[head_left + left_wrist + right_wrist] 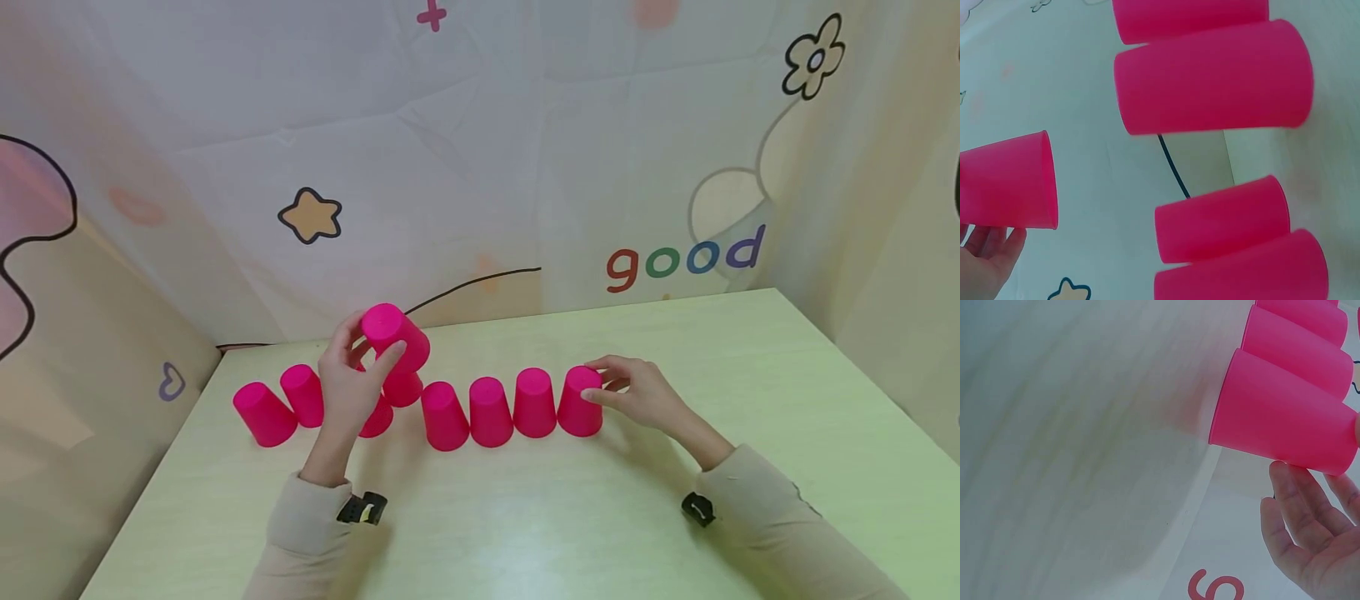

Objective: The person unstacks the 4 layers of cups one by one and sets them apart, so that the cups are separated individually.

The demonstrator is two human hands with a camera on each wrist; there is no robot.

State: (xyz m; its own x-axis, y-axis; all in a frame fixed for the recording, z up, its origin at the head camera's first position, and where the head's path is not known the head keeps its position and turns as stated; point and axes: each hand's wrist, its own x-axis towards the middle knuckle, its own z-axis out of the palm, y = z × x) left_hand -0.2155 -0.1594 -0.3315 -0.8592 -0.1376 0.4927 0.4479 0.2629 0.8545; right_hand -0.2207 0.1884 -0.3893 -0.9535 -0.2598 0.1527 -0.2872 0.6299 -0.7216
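Pale sleeves [303, 525] come closest to the head camera, with a black band [362, 508] at the left cuff. The left hand [349, 385] grips the raised cup [396, 337] between thumb and fingers, clear of the tabletop [480, 521]. Two half-hidden cups [403, 390] show behind that hand, and two outer cups [264, 414] stand farther left. The right hand [633, 393] pinches the upper part of the end cup [580, 407], which stands base-up beside three row cups [491, 417]. A sideways nudge there would probably run down the whole row, since the rims are so close together.

In the left wrist view, the raised cup points its rim toward the table, well apart from the standing cups [1213, 78]. Coming down off-line, it could clip one and topple it (the wearer's own hand blocks part of the head view just there). A slackened thumb might also let it drop.

In the right wrist view, the fingertips lie against the end cup's side, with the thumb barely in frame. The hold looks light, so a quick pull could slip off the smooth taper or tip the cup.
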